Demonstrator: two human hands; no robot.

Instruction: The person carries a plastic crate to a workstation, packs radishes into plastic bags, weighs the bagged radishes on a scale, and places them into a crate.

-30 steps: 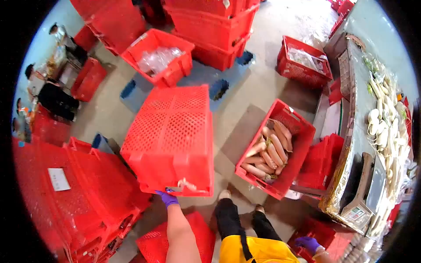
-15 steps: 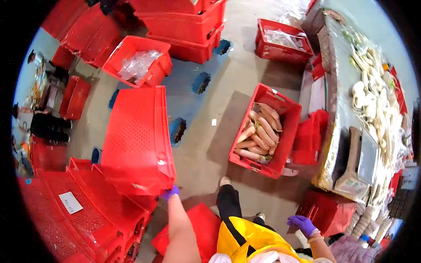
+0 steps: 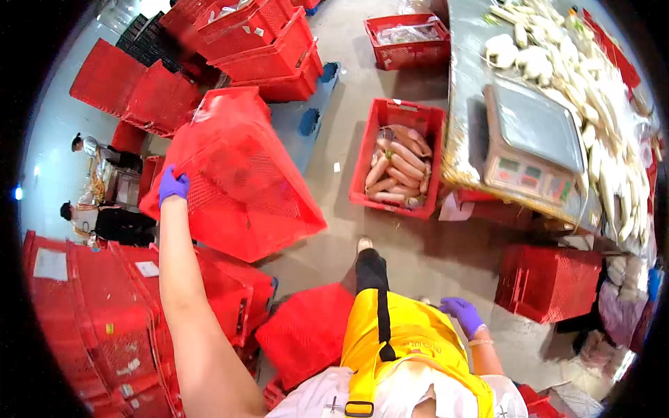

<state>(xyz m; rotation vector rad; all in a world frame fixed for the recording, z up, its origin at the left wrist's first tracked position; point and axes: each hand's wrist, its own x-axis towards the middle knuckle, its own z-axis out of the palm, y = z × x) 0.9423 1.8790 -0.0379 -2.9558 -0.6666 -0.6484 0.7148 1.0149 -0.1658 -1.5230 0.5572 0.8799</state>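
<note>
- The tilted red crate (image 3: 240,184) has turned: the left hand (image 3: 174,186), earlier at its near corner, now curls over its left edge, steadying it alone.
- The right hand (image 3: 463,315) hangs half-open, holding nothing.
- Crate stack (image 3: 104,327) crowds the tilted red crate's near side.
- Radish crate (image 3: 435,139) stands beside the table's (image 3: 468,45) near-left corner.

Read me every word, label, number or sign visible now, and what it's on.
No text can be read.
Yellow fabric apron: lettering too blurred.
Grey rectangular electronic scale: panel markings too small.
White paper labels on the near stack of red plastic crates: any print too blurred.
Small white stickers on the far stack of red plastic crates: too small.
</note>
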